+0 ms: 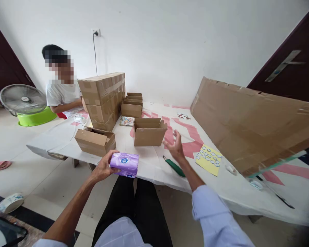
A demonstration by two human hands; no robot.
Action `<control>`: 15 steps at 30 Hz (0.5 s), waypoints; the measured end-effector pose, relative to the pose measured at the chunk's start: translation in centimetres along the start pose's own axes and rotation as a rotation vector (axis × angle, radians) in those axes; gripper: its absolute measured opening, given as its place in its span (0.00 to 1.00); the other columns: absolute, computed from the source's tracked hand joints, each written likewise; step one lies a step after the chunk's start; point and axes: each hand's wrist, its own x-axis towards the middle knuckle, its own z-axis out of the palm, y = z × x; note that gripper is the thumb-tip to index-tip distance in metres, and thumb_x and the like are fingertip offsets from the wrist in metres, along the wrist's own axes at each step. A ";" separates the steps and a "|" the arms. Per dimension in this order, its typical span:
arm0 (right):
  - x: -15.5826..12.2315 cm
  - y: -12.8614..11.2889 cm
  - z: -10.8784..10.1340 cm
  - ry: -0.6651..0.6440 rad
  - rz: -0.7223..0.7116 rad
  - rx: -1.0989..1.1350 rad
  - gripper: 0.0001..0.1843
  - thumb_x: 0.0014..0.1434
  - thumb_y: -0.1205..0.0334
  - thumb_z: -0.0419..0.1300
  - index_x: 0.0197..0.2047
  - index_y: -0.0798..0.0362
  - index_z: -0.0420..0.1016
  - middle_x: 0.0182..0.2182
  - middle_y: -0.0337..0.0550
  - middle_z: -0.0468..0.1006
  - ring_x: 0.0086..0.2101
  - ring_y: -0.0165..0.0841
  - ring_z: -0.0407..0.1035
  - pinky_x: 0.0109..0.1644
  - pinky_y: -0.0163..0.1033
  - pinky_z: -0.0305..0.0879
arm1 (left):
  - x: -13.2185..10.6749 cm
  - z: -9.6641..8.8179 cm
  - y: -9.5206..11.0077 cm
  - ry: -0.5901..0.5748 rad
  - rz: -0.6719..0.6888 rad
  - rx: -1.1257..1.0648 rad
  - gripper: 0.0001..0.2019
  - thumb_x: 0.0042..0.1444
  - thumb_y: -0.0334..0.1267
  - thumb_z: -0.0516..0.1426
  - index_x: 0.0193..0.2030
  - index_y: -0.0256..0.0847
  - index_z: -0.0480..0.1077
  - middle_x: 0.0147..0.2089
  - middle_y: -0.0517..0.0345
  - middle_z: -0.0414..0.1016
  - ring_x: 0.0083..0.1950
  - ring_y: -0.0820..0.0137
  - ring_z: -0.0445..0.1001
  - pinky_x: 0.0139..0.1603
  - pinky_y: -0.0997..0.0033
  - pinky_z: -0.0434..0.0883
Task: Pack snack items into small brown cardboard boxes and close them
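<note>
My left hand (105, 168) grips a purple tissue pack (126, 164) by its left end, at the table's front edge above my lap. Fingers spread, my right hand (175, 145) is raised over the table with nothing in it. Just left of it stands an open cardboard box (149, 136) with its flaps up; whether they touch I cannot tell. Below that hand lies a green-handled cutter (175, 167). Another open box (94, 141) sits beyond my left hand. The inside of both boxes is mostly hidden.
Stacked taped cartons (103, 99) rise at the left, with open boxes (132, 106) behind. A large cardboard sheet (252, 127) leans at the right. A yellow note (208, 159) lies on the white-covered table (146, 171). Across the table sits a person (64, 92), near a fan (23, 99).
</note>
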 end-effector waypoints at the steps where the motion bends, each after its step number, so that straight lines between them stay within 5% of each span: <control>1: 2.4 0.9 -0.4 -0.039 0.062 0.023 0.69 0.48 0.32 0.78 0.82 0.49 0.51 0.80 0.68 0.54 0.77 0.61 0.53 0.78 0.72 0.54 | 0.7 0.0 0.3 -0.031 -0.003 0.005 0.33 0.46 0.36 0.73 0.60 0.46 0.70 0.48 0.58 0.78 0.45 0.62 0.76 0.44 0.68 0.74; 4: 7.7 2.7 -0.5 -0.240 0.168 0.100 0.77 0.36 0.36 0.84 0.81 0.50 0.55 0.80 0.70 0.51 0.77 0.64 0.50 0.77 0.72 0.54 | 3.5 0.5 1.2 -0.156 0.003 0.004 0.32 0.44 0.32 0.73 0.57 0.45 0.72 0.48 0.58 0.78 0.47 0.62 0.77 0.45 0.69 0.74; 7: 9.8 3.2 0.7 -0.435 0.211 0.235 0.74 0.35 0.42 0.86 0.80 0.48 0.59 0.75 0.64 0.65 0.73 0.61 0.61 0.74 0.69 0.63 | 6.6 1.5 1.5 -0.235 0.032 -0.010 0.32 0.42 0.31 0.73 0.56 0.44 0.74 0.49 0.57 0.78 0.47 0.62 0.77 0.46 0.68 0.74; 10: 9.9 2.8 2.3 -0.548 0.237 0.338 0.69 0.39 0.45 0.86 0.79 0.46 0.61 0.71 0.58 0.73 0.67 0.58 0.69 0.71 0.68 0.69 | 8.8 2.4 1.0 -0.252 0.063 -0.019 0.31 0.42 0.30 0.73 0.55 0.44 0.75 0.51 0.56 0.79 0.49 0.61 0.78 0.49 0.67 0.75; 15: 7.8 2.3 5.0 -0.611 0.113 0.298 0.65 0.44 0.46 0.85 0.79 0.42 0.61 0.77 0.56 0.63 0.71 0.57 0.63 0.70 0.63 0.71 | 9.8 3.0 -0.9 -0.265 -0.011 -0.079 0.32 0.44 0.30 0.73 0.58 0.45 0.74 0.53 0.54 0.79 0.50 0.60 0.78 0.50 0.65 0.75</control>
